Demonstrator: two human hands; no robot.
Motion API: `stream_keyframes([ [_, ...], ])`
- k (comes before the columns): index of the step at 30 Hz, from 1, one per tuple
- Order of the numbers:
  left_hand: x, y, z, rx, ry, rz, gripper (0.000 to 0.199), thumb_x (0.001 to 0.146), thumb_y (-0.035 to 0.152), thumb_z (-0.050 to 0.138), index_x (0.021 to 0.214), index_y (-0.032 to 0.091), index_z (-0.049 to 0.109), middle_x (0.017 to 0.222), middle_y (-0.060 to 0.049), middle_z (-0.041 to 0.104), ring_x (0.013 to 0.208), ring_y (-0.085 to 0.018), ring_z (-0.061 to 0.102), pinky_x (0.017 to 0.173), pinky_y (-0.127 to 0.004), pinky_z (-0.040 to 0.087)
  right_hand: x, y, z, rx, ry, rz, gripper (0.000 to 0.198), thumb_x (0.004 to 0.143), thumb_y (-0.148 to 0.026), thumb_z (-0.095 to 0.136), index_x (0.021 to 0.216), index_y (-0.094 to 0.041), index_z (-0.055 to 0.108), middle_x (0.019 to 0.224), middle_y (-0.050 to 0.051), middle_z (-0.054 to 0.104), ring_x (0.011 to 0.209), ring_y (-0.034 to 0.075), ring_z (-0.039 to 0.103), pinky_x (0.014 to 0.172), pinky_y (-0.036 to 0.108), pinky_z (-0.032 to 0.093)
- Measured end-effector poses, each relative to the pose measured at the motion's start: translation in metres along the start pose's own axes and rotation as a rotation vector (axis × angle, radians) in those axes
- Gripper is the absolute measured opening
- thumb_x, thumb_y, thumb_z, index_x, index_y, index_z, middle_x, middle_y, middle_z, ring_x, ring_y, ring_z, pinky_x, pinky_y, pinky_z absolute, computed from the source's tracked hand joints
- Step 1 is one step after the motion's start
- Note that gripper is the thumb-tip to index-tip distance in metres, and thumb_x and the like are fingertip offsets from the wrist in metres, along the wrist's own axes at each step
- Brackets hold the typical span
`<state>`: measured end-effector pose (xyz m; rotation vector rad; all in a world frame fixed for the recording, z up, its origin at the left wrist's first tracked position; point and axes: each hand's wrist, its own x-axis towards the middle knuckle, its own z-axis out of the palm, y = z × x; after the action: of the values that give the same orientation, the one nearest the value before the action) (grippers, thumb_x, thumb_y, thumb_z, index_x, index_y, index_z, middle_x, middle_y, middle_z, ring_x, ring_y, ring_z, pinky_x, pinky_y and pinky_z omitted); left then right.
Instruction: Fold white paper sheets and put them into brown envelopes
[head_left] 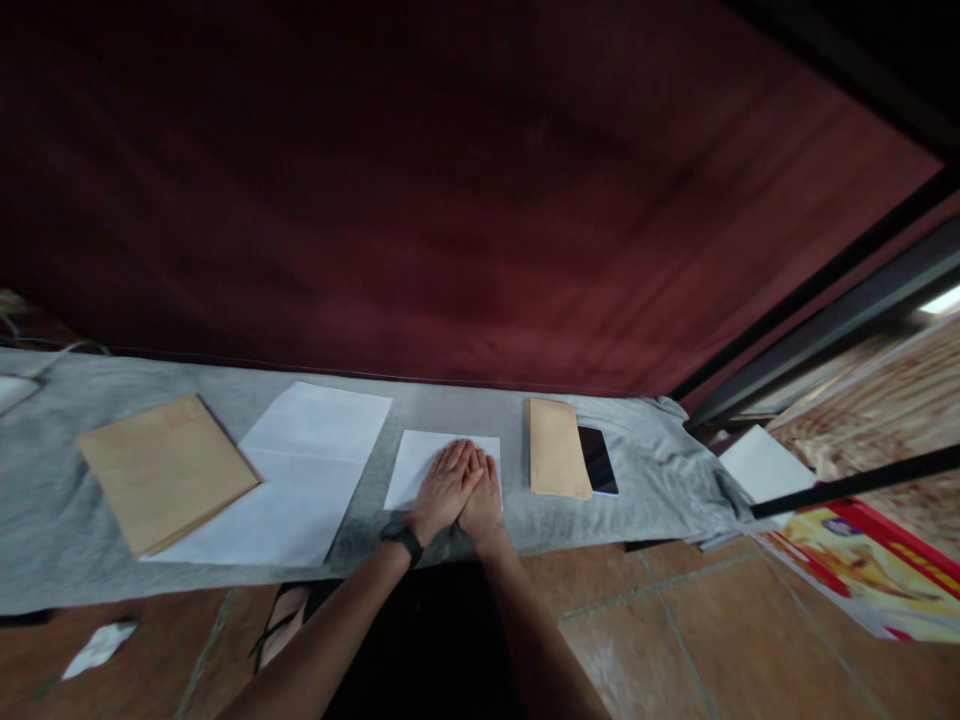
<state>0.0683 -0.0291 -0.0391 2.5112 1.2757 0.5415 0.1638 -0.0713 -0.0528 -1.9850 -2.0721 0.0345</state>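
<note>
A folded sheet of white paper (pixel 405 468) lies flat on the grey cloth in front of me. On its right half rests my left hand (pixel 444 485), a dark band round the wrist, fingers stretched out and lying flat. My right hand (pixel 482 500) is right beside it, also flat, partly covered by the left hand. Both press on the paper and neither grips anything. Left of them, a larger white sheet (pixel 300 510) with a crease across it lies open. To the right is a stack of small brown envelopes (pixel 556 450).
Large brown envelopes (pixel 169 470) overlap the big sheet at the left. A dark phone (pixel 598 462) sits partly under the small envelopes. The grey cloth (pixel 660 480) covers a narrow surface along a dark red panel (pixel 450 200). A colourful box (pixel 870 570) stands at the right.
</note>
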Motion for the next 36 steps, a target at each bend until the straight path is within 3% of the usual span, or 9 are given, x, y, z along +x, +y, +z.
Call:
stream_keyframes([
  [6, 0.001, -0.019, 0.004, 0.049, 0.002, 0.002, 0.058, 0.101, 0.04, 0.028, 0.152, 0.013, 0.038, 0.156, -0.011, 0.042, 0.148, -0.021, 0.032, 0.124, -0.044, 0.021, 0.003, -0.002, 0.001, -0.017, 0.003, 0.019, 0.059, 0.101, -0.023, 0.041, 0.157, -0.017, 0.026, 0.162, 0.013, 0.029, 0.15, 0.027, 0.027, 0.121, 0.049, 0.022],
  [11, -0.007, -0.039, -0.007, 0.143, 0.041, -0.062, 0.06, 0.1, 0.036, 0.028, 0.151, 0.008, 0.039, 0.159, -0.014, 0.035, 0.151, -0.023, 0.024, 0.125, -0.043, 0.013, 0.003, -0.002, 0.004, 0.009, 0.055, 0.068, 0.049, 0.104, -0.026, 0.035, 0.153, -0.019, 0.038, 0.159, 0.011, 0.035, 0.148, 0.026, 0.032, 0.12, 0.05, 0.025],
  [15, -0.017, -0.051, -0.012, 0.187, 0.061, -0.182, 0.061, 0.099, 0.034, 0.028, 0.152, 0.006, 0.036, 0.159, -0.014, 0.035, 0.152, -0.023, 0.022, 0.125, -0.041, 0.013, 0.003, -0.001, 0.006, 0.047, 0.082, 0.087, 0.047, 0.106, -0.03, 0.034, 0.151, -0.021, 0.041, 0.158, 0.009, 0.037, 0.147, 0.025, 0.033, 0.12, 0.048, 0.025],
  [20, -0.023, -0.056, -0.016, 0.197, 0.046, -0.194, 0.061, 0.098, 0.032, 0.03, 0.152, 0.004, 0.036, 0.159, -0.016, 0.035, 0.151, -0.025, 0.023, 0.125, -0.044, 0.015, 0.015, -0.013, 0.005, 0.093, 0.085, 0.167, 0.048, 0.107, -0.034, 0.03, 0.15, -0.017, 0.044, 0.156, 0.011, 0.04, 0.147, 0.025, 0.034, 0.12, 0.048, 0.025],
  [26, -0.024, -0.056, -0.018, 0.239, 0.025, -0.174, 0.058, 0.096, 0.024, 0.029, 0.152, 0.008, 0.038, 0.159, -0.013, 0.037, 0.152, -0.023, 0.023, 0.124, -0.043, 0.016, 0.031, -0.034, 0.01, 0.139, 0.042, 0.059, 0.051, 0.107, -0.037, 0.029, 0.15, -0.013, 0.042, 0.157, 0.01, 0.04, 0.147, 0.023, 0.034, 0.122, 0.043, 0.023],
  [36, -0.023, -0.057, -0.014, 0.294, 0.064, -0.176, 0.059, 0.1, 0.033, 0.026, 0.151, 0.005, 0.037, 0.159, -0.013, 0.036, 0.151, -0.024, 0.025, 0.124, -0.043, 0.017, 0.021, 0.004, 0.017, 0.013, 0.153, 0.1, 0.05, 0.106, -0.034, 0.036, 0.15, -0.012, 0.041, 0.156, 0.014, 0.04, 0.145, 0.026, 0.038, 0.12, 0.047, 0.026],
])
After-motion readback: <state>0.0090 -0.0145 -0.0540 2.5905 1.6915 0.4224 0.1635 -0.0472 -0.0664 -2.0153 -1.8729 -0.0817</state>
